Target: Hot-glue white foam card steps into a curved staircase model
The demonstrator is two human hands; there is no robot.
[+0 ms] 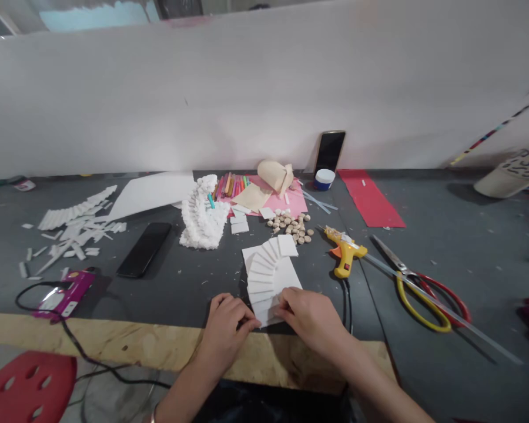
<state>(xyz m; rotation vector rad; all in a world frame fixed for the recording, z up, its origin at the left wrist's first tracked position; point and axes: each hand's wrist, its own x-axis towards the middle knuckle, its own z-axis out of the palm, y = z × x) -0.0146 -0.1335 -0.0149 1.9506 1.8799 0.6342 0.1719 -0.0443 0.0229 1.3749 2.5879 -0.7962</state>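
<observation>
A curved fan of white foam-board pieces (263, 271), like small steps, lies on a white board (288, 275) at the table's front edge. My left hand (229, 322) has its fingers curled, with thumb and forefinger pinched at the board's lower left corner. From the right, my right hand (311, 311) pinches the lowest white piece of the fan; its fingertips partly hide that end. Just beyond the fan are several round wooden pieces (290, 225) and some white squares (239, 225). A yellow glue gun (346, 252) rests right of the board.
Scissors (405, 276) and a long clear glue stick (467, 326) lie to the right. Left are a dark phone (144, 249), white scraps (74, 229) and a magenta device (66, 296) with a cable. A white textured model (204, 214), red sheet (372, 198) and propped phone (330, 151) stand or lie farther back.
</observation>
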